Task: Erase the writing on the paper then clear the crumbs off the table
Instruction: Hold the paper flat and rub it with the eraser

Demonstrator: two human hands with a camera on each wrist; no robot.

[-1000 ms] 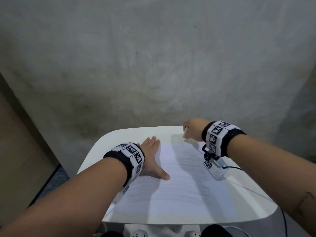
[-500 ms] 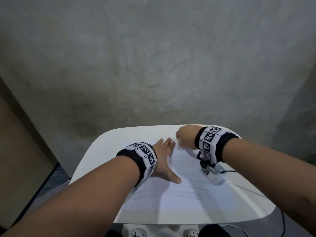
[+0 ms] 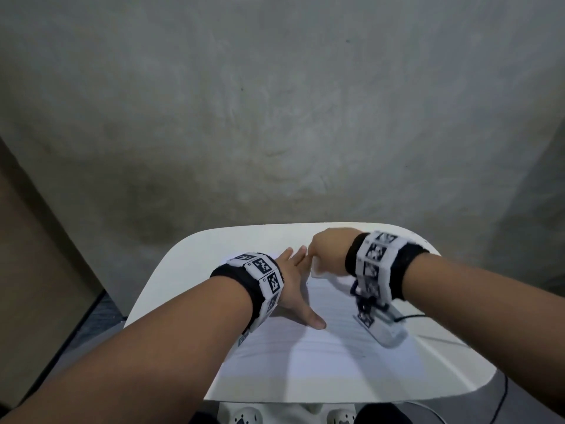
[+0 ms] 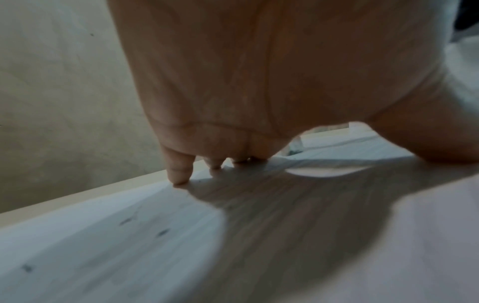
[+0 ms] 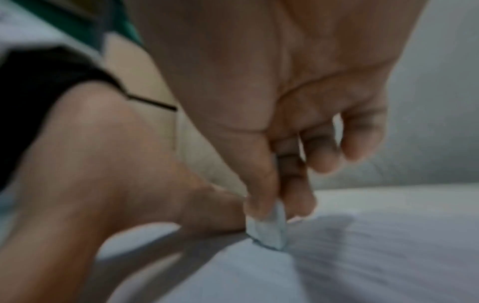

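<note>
A lined white paper (image 3: 330, 356) lies on the small white table (image 3: 189, 255). My left hand (image 3: 295, 280) lies flat on the paper's left part, fingers straight and spread, thumb out to the right; in the left wrist view its fingertips (image 4: 178, 174) press the sheet near its far edge. My right hand (image 3: 328, 250) pinches a small white eraser (image 5: 269, 229) between thumb and fingers, its lower end on the paper near the far edge, close beside the left hand's fingers. Small dark crumbs (image 4: 162, 232) lie on the paper (image 4: 129, 246) left of my left hand.
A grey concrete wall (image 3: 275, 117) rises right behind the table. A brown panel (image 3: 33, 270) stands at the left. A black cable (image 3: 409, 316) runs from my right wrist camera across the table's right side. The table's front edge (image 3: 336, 396) is close to my body.
My right hand with the eraser has moved left along the paper's far edge, close to the left hand. My left hand has shifted slightly right and forward, still flat on the paper.
</note>
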